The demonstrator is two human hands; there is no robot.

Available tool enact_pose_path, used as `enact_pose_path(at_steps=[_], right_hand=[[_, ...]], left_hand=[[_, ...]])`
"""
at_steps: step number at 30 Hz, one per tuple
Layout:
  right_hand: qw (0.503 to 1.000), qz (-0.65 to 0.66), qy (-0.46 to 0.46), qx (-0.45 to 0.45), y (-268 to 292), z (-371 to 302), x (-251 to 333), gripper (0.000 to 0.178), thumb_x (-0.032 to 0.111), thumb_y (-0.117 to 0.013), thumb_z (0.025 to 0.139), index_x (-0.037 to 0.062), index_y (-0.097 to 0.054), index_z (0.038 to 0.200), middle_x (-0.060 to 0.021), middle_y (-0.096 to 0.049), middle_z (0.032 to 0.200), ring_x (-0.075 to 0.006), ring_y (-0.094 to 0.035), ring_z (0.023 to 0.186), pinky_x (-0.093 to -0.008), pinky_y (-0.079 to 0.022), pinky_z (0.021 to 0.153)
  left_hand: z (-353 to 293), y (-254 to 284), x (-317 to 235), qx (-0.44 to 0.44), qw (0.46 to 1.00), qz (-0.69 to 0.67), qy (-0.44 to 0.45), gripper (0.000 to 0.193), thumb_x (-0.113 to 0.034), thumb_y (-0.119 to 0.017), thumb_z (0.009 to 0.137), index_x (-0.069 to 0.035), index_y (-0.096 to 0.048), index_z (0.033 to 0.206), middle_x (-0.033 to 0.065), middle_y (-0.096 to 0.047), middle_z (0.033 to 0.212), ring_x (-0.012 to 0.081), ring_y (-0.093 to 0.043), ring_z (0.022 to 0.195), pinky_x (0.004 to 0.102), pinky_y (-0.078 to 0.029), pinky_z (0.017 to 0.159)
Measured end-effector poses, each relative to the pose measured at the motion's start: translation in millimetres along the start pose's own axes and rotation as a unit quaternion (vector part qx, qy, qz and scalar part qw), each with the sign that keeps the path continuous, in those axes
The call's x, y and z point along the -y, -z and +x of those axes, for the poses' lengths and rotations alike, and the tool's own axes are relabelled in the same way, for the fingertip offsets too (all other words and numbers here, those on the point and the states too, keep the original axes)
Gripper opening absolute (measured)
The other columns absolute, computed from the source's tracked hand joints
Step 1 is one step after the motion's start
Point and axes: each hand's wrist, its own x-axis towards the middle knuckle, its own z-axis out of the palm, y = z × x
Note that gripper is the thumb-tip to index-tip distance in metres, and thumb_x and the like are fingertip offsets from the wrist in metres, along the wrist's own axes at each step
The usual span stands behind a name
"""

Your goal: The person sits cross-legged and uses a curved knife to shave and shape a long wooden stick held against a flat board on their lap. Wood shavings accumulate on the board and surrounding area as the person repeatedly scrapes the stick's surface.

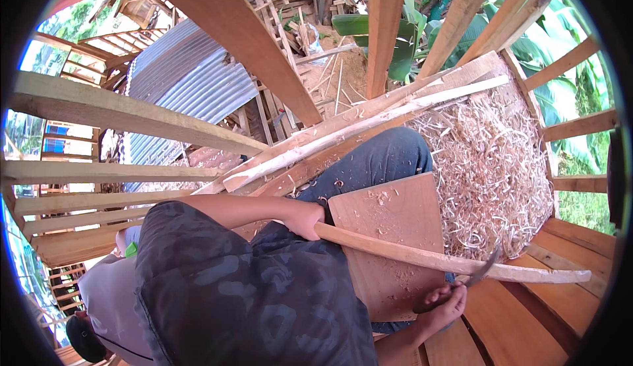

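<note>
My left hand (304, 221) is closed around the near end of a long, slightly curved wooden stick (395, 252), which slants down to the right. Below the stick, my right hand (448, 304) grips a knife (483, 271) with a dark, curved blade. That blade crosses the stick toward its far, paler end; whether its edge is touching the wood I cannot tell. A flat wooden board (389, 211) lies on my lap under the stick, with a few shavings and crumbs on it.
Curly wood shavings (494, 175) are heaped right of my knee. A pale, shaved pole (369, 121) rests along a beam beyond my legs. Wooden slats (125, 115) fence the platform, whose floor planks (514, 320) show gaps. Another person (112, 300) sits behind at lower left.
</note>
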Motion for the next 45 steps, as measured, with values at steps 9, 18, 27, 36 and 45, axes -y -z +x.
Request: enact_pose_path(at_steps=[9,18,27,36,45], right_hand=[[0.981,0.074,0.135,-0.114,34,15,38,0.014,0.02,-0.051,0.096,0.0064,-0.05,0.098,-0.0006,-0.048,0.069,-0.0054,-0.038,0.041,-0.0181,-0.032,0.033],[0.988,0.128,0.081,-0.029,34,-26,13,0.011,0.005,-0.051,0.088,0.0025,-0.053,0.099,-0.0037,-0.048,0.065,-0.0078,-0.041,0.041,-0.0193,-0.034,0.033],[0.988,0.142,-0.019,0.062,53,-62,-9,0.029,0.019,-0.044,0.085,-0.0036,-0.049,0.102,-0.0123,-0.052,0.066,-0.0171,-0.051,0.045,-0.0276,-0.046,0.04],[0.982,0.143,-0.066,0.104,45,-57,-29,0.025,0.026,-0.046,0.088,0.0025,-0.043,0.081,-0.0037,-0.037,0.054,-0.0112,-0.034,0.036,-0.0241,-0.031,0.033],[0.989,-0.017,0.042,0.141,50,-38,-9,0.065,0.063,-0.037,0.091,0.0053,-0.039,0.06,-0.0007,-0.037,0.048,-0.0082,-0.035,0.038,-0.0222,-0.025,0.036]], left_hand=[[-26,11,-44,0.052,0.995,-0.081,-0.006,0.029,-0.024,-0.062,0.078,0.004,-0.058,0.08,0.0087,-0.057,0.06,0.017,-0.054,0.047,0.0303,-0.044,0.046],[-43,6,-111,0.076,0.983,-0.163,-0.034,0.028,-0.024,-0.061,0.085,0.002,-0.054,0.092,0.0019,-0.051,0.058,0.0098,-0.051,0.048,0.0255,-0.043,0.046],[-30,3,-172,0.11,0.963,-0.246,-0.022,0.038,-0.01,-0.062,0.085,0.004,-0.044,0.115,0.0038,-0.055,0.07,0.0099,-0.056,0.054,0.0251,-0.049,0.051],[-70,5,-154,0.143,0.963,-0.202,0.109,0.025,-0.019,-0.067,0.085,-0.004,-0.047,0.09,0.0002,-0.05,0.055,0.0084,-0.052,0.044,0.0241,-0.045,0.042],[-31,-8,-191,0.122,0.918,-0.377,0.024,0.047,-0.018,-0.069,0.082,0.0,-0.041,0.114,0.0018,-0.049,0.061,0.0084,-0.052,0.047,0.0243,-0.045,0.042]])
